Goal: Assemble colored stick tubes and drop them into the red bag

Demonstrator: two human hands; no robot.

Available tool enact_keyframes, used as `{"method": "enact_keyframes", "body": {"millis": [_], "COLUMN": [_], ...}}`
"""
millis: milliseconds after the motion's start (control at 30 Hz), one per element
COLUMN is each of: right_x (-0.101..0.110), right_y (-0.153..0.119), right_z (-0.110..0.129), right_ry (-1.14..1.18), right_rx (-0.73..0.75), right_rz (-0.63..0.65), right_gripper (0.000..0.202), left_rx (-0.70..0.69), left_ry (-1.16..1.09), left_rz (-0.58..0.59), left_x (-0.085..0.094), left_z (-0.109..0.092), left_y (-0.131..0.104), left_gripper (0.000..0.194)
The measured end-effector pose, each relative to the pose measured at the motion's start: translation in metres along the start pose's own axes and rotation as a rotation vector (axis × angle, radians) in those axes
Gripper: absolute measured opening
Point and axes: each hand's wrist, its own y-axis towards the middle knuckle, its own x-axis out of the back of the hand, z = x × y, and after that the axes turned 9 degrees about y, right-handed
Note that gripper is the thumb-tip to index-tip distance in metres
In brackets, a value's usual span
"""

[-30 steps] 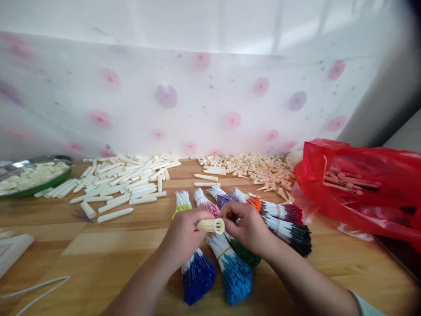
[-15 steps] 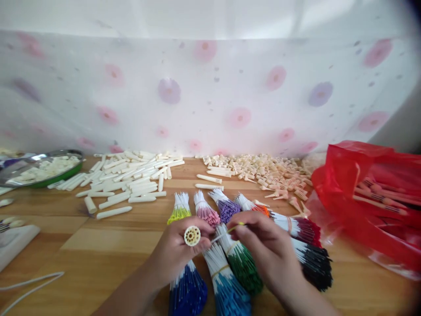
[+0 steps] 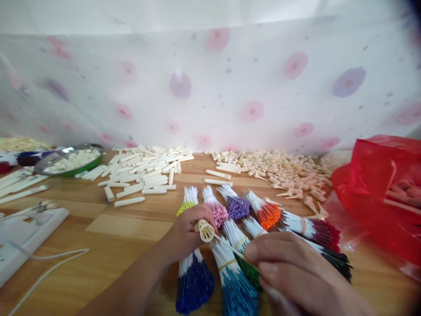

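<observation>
My left hand [image 3: 186,228] is closed around a cream plastic pen part [image 3: 206,231], its round slotted end turned towards me. My right hand [image 3: 296,272] pinches a thin, white-ended pen refill [image 3: 234,251] between thumb and fingers. The refill's far end lies close to the right side of the pen part; whether they touch I cannot tell. Beneath the hands lie banded refill bundles, among them dark blue [image 3: 194,285], light blue [image 3: 238,285] and green [image 3: 250,272]. Yellow [image 3: 188,202], pink [image 3: 214,208], purple [image 3: 237,206] and orange [image 3: 269,215] bundles lie beyond.
White pen barrels [image 3: 148,169] are heaped at the back left, beside a green-sided bowl [image 3: 87,170]. Small slotted parts [image 3: 283,169] spread across the back right. A red plastic bag [image 3: 365,202] stands at right. At left lie a white power strip [image 3: 49,226] and a cable [image 3: 49,270].
The pen part has tilted, showing its slotted side instead of its holed face. My right hand has come nearer the camera and lower, with the refill. The view has shifted slightly left.
</observation>
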Motion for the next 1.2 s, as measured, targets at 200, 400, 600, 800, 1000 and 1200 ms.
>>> {"method": "enact_keyframes", "body": {"millis": [200,400,600,800,1000,1200], "right_x": [-0.016,-0.004,-0.005,-0.001,0.0,-0.004], "right_y": [-0.001,0.004,0.001,0.001,0.0,0.0], "right_z": [0.006,0.014,0.01,0.01,0.011,0.01], "right_ry": [-0.007,-0.024,0.044,0.157,0.141,0.104], "right_rx": [0.034,-0.019,-0.04,-0.089,-0.091,-0.141], "right_rz": [-0.017,0.132,0.138,0.207,0.211,0.158], "right_gripper": [0.014,0.025,0.029,0.029,0.031,0.029], "left_rx": [-0.036,-0.017,-0.007,0.073,0.116,0.136], "left_ry": [0.013,0.054,0.053,0.014,0.01,-0.011], "left_rz": [0.021,0.071,0.119,0.239,0.251,0.283], "left_x": [-0.002,-0.004,-0.002,0.003,0.003,0.003], "left_z": [0.0,0.001,-0.001,-0.005,-0.011,-0.011], "left_y": [-0.001,-0.002,-0.002,-0.004,-0.004,-0.004], "left_gripper": [0.023,0.022,0.02,0.018,0.019,0.015]}}
